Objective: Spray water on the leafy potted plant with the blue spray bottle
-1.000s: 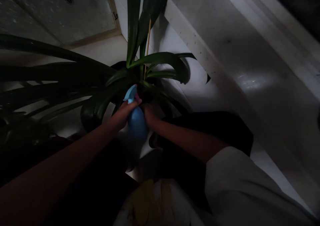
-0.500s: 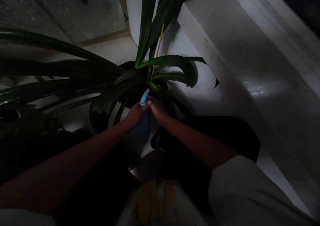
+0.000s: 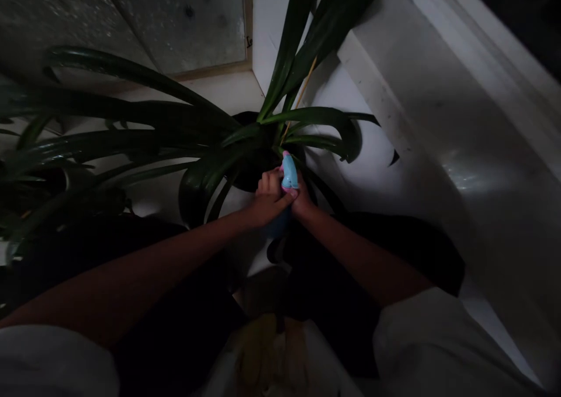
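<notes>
A blue spray bottle (image 3: 288, 173) with a light blue and pink head is gripped by both my hands just above a dark plant pot (image 3: 256, 151). My left hand (image 3: 267, 201) wraps the bottle from the left, fingers curled over its neck. My right hand (image 3: 303, 199) clasps it from the right, mostly hidden behind the head. The bottle's body is largely covered by my hands. A potted plant (image 3: 175, 122) with long dark green leaves spreads left and upward around the hands, and a thin wooden stake (image 3: 300, 99) rises from the pot.
A white ledge (image 3: 438, 122) runs diagonally along the right. A speckled grey panel (image 3: 184, 23) with a wooden frame lies at the top left. More dark foliage (image 3: 39, 198) sits at the far left. My dark clothing and white sleeves fill the bottom.
The view shifted so the plant and hands sit further right and up. Both hands closed tighter around the bottle, its blue body is now covered, and the head points up toward the plant's centre.
</notes>
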`<state>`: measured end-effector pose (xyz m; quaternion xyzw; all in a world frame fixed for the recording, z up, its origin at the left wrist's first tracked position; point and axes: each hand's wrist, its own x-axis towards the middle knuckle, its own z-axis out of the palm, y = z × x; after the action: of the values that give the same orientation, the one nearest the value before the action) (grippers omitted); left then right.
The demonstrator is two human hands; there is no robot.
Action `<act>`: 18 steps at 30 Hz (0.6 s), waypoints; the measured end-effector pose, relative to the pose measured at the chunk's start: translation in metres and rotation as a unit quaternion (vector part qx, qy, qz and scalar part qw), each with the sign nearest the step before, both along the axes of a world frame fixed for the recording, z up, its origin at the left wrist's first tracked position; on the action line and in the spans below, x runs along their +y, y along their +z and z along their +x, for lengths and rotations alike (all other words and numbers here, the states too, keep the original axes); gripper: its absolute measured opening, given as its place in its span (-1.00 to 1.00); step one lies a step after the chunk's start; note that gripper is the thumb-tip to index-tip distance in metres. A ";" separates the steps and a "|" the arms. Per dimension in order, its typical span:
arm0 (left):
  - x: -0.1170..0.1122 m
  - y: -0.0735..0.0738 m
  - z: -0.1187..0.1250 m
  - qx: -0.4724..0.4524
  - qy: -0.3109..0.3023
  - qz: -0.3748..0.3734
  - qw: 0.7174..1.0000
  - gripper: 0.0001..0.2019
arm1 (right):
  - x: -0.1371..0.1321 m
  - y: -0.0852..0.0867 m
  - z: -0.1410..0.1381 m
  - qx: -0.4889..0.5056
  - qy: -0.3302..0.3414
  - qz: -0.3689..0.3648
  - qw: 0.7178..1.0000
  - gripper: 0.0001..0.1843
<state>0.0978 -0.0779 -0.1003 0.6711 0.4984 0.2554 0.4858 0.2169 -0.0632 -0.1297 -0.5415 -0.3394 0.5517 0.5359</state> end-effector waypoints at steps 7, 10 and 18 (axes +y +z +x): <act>0.022 0.045 -0.019 -0.055 0.034 0.131 0.989 -0.41 | 0.024 0.067 0.003 0.065 -0.078 0.020 0.995 -0.51; 0.013 0.070 -0.037 -0.045 0.009 0.138 0.989 -0.01 | 0.017 0.111 0.011 0.090 -0.028 0.046 0.994 -0.51; -0.104 0.045 -0.041 -0.068 0.035 -0.180 0.981 -0.01 | -0.067 0.102 0.011 0.087 0.039 -0.079 0.992 -0.50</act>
<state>0.0566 -0.1816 -0.0557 0.5359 0.5255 0.2230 0.6221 0.2283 -0.1299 -0.0280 -0.5187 -0.2674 0.6421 0.4971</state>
